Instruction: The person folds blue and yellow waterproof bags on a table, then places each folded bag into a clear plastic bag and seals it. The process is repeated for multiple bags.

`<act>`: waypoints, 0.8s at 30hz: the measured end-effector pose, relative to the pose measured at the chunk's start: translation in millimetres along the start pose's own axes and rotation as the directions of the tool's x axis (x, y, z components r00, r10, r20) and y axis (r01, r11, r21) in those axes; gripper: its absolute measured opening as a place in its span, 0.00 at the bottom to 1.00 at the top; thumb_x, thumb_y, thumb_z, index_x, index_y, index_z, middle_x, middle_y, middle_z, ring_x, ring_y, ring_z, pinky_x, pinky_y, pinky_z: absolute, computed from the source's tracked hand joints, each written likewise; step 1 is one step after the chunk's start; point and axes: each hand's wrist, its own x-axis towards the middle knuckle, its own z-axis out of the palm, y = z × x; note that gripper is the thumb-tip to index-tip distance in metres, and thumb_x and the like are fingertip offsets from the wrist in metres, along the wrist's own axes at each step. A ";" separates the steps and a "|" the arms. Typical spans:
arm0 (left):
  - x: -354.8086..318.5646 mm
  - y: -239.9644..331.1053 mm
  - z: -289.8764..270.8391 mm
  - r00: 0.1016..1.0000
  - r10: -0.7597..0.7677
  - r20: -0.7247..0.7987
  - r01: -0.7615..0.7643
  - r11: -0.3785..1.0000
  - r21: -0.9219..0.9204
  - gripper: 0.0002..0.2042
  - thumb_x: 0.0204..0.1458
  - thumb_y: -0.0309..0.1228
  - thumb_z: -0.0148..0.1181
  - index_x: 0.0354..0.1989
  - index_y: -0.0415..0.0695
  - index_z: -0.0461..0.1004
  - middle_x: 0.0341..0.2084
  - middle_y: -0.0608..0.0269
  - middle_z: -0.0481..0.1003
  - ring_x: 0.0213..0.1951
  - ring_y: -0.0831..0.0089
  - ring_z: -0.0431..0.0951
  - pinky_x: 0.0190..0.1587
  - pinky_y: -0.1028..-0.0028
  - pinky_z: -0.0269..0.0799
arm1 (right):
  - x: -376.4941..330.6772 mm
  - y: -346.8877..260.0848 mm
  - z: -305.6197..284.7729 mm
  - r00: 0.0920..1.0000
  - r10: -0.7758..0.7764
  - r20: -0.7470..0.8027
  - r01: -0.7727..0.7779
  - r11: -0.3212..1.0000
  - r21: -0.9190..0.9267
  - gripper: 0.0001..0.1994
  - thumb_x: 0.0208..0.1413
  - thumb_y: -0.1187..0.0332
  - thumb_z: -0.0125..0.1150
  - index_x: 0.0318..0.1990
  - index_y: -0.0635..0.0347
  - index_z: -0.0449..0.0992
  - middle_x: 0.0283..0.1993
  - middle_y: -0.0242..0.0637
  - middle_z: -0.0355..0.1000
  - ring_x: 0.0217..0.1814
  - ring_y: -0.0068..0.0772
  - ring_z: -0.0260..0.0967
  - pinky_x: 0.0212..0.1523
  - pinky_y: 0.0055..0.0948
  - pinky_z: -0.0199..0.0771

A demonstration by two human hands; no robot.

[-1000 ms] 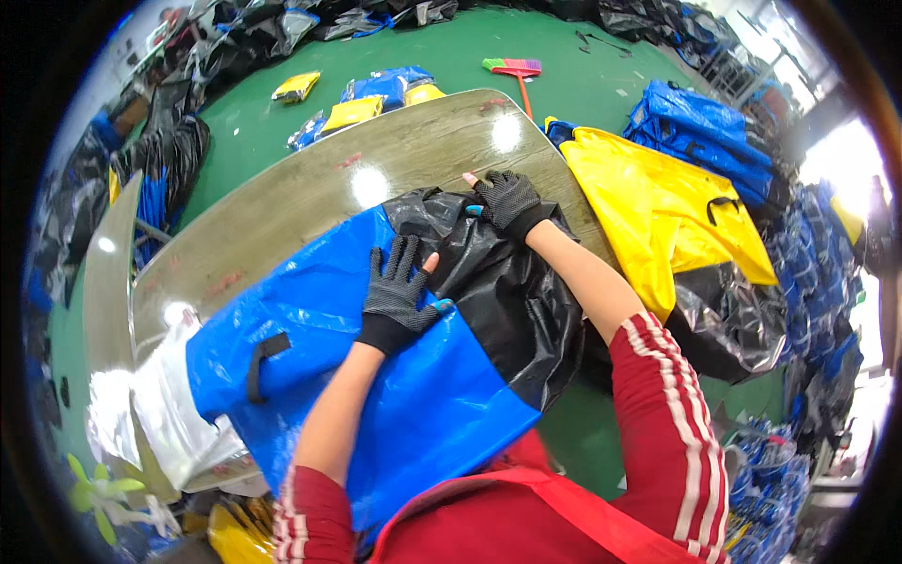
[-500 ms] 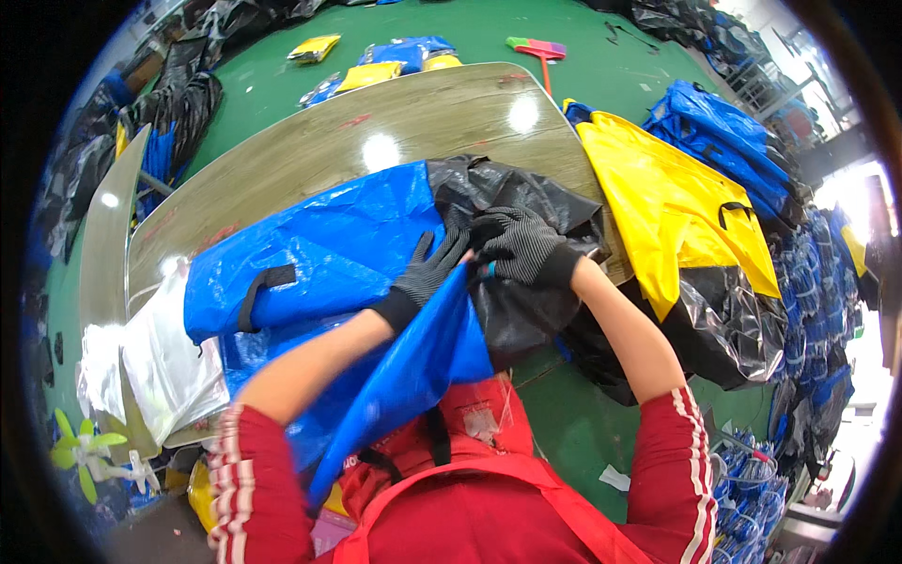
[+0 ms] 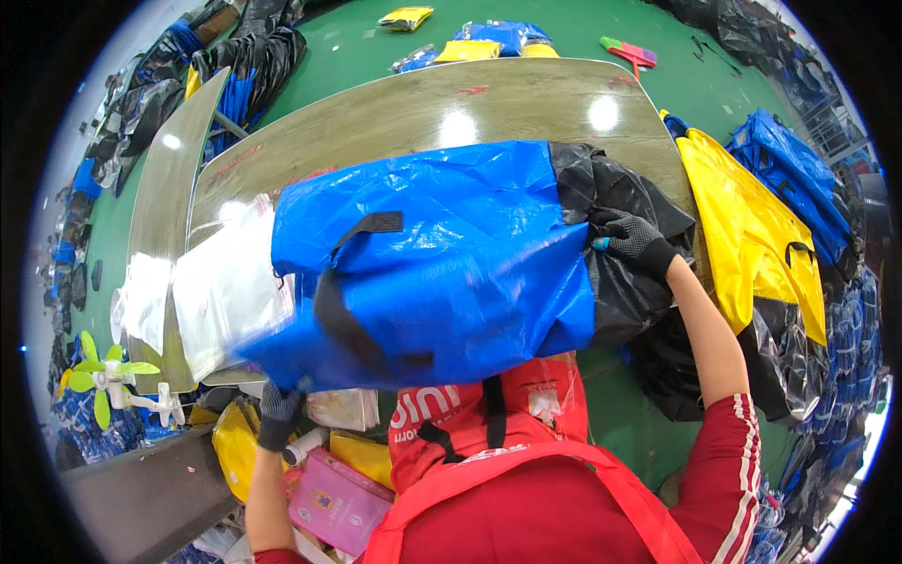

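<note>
A large blue and black tarpaulin bag (image 3: 442, 188) lies across the table before me, with a black strap on its blue side. Its near blue layer is raised and blurred by motion. At the lower left corner of that layer, my gloved left hand (image 3: 279, 414) grips the edge, its fingertips partly hidden by the sheet. My right hand (image 3: 631, 237), in a grey dotted glove, is closed on the bag where the blue meets the crumpled black end (image 3: 634, 291). A bluish tip shows at its thumb.
Clear plastic sleeves (image 3: 235, 291) lie left of the bag on the wood-patterned table (image 3: 376, 113). A yellow and black bag (image 3: 752, 226) hangs at the right edge. A small green-bladed fan (image 3: 108, 371) stands lower left, near a pink package (image 3: 338, 498).
My left hand has moved from the bag's middle to the lower left, drawing the near blue layer out flat. My right hand stays at the black end. The view has shifted left.
</note>
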 end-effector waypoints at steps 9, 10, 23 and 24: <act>29.9 75.9 53.8 0.769 0.384 -0.511 -0.113 0.868 0.483 0.37 0.49 0.25 0.58 0.69 0.36 0.48 0.63 0.41 0.57 0.65 0.53 0.59 0.68 0.61 0.49 | -9.0 -11.2 32.2 0.957 -0.165 -0.239 0.005 0.832 -0.554 0.15 0.44 0.47 0.66 0.31 0.43 0.84 0.50 0.39 0.73 0.56 0.46 0.66 0.55 0.45 0.63; 26.2 115.0 58.4 0.607 0.671 -0.425 -0.218 0.655 0.724 0.37 0.49 0.26 0.57 0.69 0.37 0.48 0.66 0.40 0.53 0.66 0.48 0.57 0.69 0.59 0.47 | -7.7 -14.4 33.4 0.972 -0.108 -0.210 -0.050 0.774 -0.631 0.16 0.45 0.48 0.67 0.34 0.47 0.83 0.51 0.36 0.73 0.57 0.44 0.66 0.57 0.42 0.63; 165.4 225.1 345.3 0.004 0.680 0.734 -0.972 -0.169 0.162 0.27 0.55 0.53 0.47 0.62 0.58 0.67 0.68 0.54 0.55 0.71 0.53 0.46 0.69 0.42 0.32 | -108.1 -106.7 56.5 0.820 -0.437 -0.370 0.120 0.762 -0.636 0.30 0.43 0.53 0.63 0.58 0.46 0.71 0.57 0.48 0.69 0.62 0.52 0.63 0.65 0.60 0.52; 161.5 222.9 343.1 -0.022 0.710 0.704 -0.973 -0.179 0.149 0.27 0.56 0.52 0.47 0.62 0.54 0.67 0.68 0.52 0.55 0.71 0.51 0.47 0.69 0.44 0.32 | -127.9 -109.1 65.6 0.892 -0.346 -0.292 0.069 0.742 -0.667 0.28 0.45 0.53 0.62 0.57 0.44 0.72 0.55 0.45 0.70 0.62 0.50 0.63 0.64 0.62 0.51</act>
